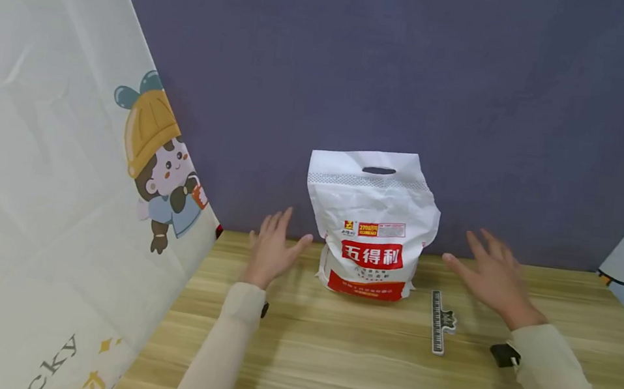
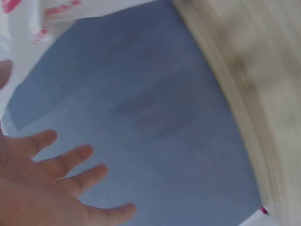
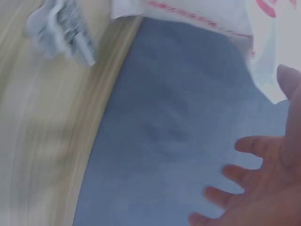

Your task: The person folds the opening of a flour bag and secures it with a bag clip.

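Bag, head view: the white flour bag (image 1: 372,229) stands upright near the back of the table (image 1: 348,370), in front of the dark backdrop (image 1: 283,53), its handle slot uppermost.
Step, head view: judging by the pose, you are either about to take the bag or just clear of it — one moment cannot settle which.
Next move, head view: taking the bag would call for bringing both palms in evenly against its sides; leaving it would call for drawing your arms back without brushing it.
Left hand, head view: your left hand (image 1: 270,253) is held out beside the bag, fingers spread and thumb towards it, gripping nothing.
Right hand, head view: your right hand (image 1: 493,277) mirrors it across the bag, fingers spread, thumb inward, also gripping nothing; the two hands are well apart.
Clip, head view: the long clip (image 1: 440,323) lies on the table between the bag and your right forearm — a low sweep inward could knock it.
Left hand, left wrist view: four fingers fan out before the backdrop; the thumb is partly cut off by the frame, near the bag's edge.
Right hand, right wrist view: the fingers are parted and slightly bent, the thumb tip close to the bag; whether it touches, you cannot tell here.
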